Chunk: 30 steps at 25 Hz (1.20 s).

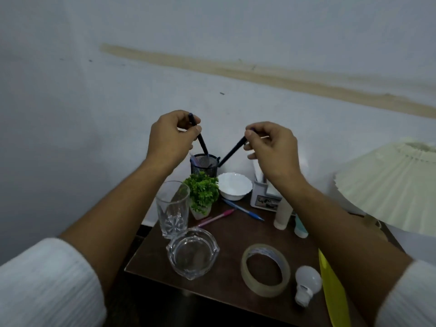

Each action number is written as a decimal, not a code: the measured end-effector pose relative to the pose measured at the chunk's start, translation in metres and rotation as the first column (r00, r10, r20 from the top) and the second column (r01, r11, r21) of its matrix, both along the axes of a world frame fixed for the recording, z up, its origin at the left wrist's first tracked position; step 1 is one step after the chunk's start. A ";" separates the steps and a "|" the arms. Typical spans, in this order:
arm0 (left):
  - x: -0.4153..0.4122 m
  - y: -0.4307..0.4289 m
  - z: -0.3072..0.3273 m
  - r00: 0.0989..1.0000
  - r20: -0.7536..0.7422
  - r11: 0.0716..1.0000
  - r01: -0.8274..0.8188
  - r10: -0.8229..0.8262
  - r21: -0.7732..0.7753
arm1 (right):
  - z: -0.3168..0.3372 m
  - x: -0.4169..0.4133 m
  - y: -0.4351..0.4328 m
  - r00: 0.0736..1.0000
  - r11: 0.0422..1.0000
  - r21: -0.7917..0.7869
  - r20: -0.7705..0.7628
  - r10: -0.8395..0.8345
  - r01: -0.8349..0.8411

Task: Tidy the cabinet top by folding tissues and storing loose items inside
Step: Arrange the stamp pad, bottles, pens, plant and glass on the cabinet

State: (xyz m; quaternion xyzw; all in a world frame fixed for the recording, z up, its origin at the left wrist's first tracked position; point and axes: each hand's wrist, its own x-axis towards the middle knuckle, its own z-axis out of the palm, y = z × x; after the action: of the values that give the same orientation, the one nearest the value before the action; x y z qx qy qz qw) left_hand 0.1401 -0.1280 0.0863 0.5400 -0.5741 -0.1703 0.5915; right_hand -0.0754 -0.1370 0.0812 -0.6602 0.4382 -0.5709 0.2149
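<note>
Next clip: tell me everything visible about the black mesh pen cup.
The pen cup is a black wire-mesh cylinder, open-topped, standing upright at the back of the cabinet top by the wall. The plant stands just in front of it and the bowl to its right. The left pen, pinched by the left hand, slants down into its mouth. The right pen, pinched by the right hand, ends at its right rim; contact is unclear. Something bluish shows inside.

- Cup (204, 165) sat at the back of the top (226, 234), plant (203, 192) just before it, bowl (234, 185) to the plant's right.
- Glass (173, 208) stood left of the plant, ashtray (192, 253) before it.
- Tape (265, 270) lay right of the ashtray, bulb (308, 284) right again.
- Two pens (217, 217) lay behind the tape.
</note>
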 end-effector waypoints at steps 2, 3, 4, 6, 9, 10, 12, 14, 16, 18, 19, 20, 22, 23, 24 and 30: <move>0.013 -0.024 -0.001 0.990 0.130 0.998 -0.054 0.051 0.020 | 0.001 0.020 -0.031 0.998 0.998 -0.055 -0.065 -0.022 0.019; 0.017 -0.035 -0.003 0.981 0.181 0.997 -0.070 0.064 0.027 | -0.002 0.027 -0.044 0.993 0.998 -0.061 -0.111 -0.034 0.027; 0.019 -0.045 -0.005 0.972 0.223 0.996 -0.076 0.066 0.037 | -0.008 0.033 -0.056 0.986 0.998 -0.054 -0.159 -0.041 0.033; 0.020 -0.063 -0.014 0.953 0.297 0.995 -0.078 0.054 0.069 | -0.022 0.041 -0.074 0.972 0.999 -0.023 -0.233 -0.037 0.033; 0.015 -0.081 -0.030 0.906 0.421 0.985 -0.115 0.051 0.128 | -0.039 0.048 -0.088 0.952 0.999 0.046 -0.305 -0.001 0.015; 0.014 -0.085 -0.034 0.890 0.453 0.980 -0.128 0.045 0.153 | -0.041 0.050 -0.092 0.950 0.997 0.070 -0.312 0.009 0.013; 0.014 -0.086 -0.042 0.880 0.473 0.969 -0.144 0.033 0.201 | -0.043 0.050 -0.094 0.957 0.993 0.114 -0.289 0.019 0.014; 0.015 -0.078 -0.042 0.880 0.470 0.965 -0.178 0.069 0.191 | -0.041 0.046 -0.086 0.962 0.992 0.120 -0.273 0.007 0.027; 0.014 -0.063 -0.035 0.873 0.469 0.974 -0.205 0.136 0.100 | -0.035 0.036 -0.069 0.961 0.993 0.115 -0.278 0.004 0.030; 0.004 -0.041 -0.022 0.895 0.417 0.985 -0.173 0.159 -0.002 | -0.031 0.019 -0.047 0.940 0.984 0.180 -0.338 0.053 0.010; -0.005 -0.029 -0.016 0.916 0.380 0.991 -0.136 0.132 -0.015 | -0.032 0.010 -0.035 0.908 0.972 0.235 -0.409 0.091 0.008; -0.014 -0.017 -0.012 0.932 0.354 0.996 -0.087 0.082 -0.002 | -0.037 0.001 -0.026 0.857 0.958 0.285 -0.499 0.127 0.024; -0.035 0.003 -0.010 0.936 0.352 0.998 0.007 -0.031 0.070 | -0.057 -0.010 -0.011 0.707 0.937 0.330 -0.689 0.159 0.111; -0.044 0.010 -0.011 0.931 0.358 0.994 0.034 -0.070 0.107 | -0.070 -0.013 -0.007 0.612 0.933 0.319 -0.775 0.155 0.167; -0.051 0.017 -0.014 0.930 0.355 0.990 0.051 -0.097 0.135 | -0.082 -0.015 -0.003 0.523 0.928 0.302 -0.839 0.150 0.219; -0.066 0.045 -0.034 0.981 0.118 0.968 0.127 -0.155 0.215 | -0.112 -0.006 0.016 0.361 0.920 0.224 -0.927 0.100 0.321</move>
State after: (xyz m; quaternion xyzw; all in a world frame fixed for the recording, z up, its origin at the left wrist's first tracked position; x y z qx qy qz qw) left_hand 0.0740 -0.0834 0.0524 0.5663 -0.6287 -0.2341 0.4787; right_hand -0.0817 -0.1207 -0.0311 -0.7802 0.6251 -0.0205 0.0113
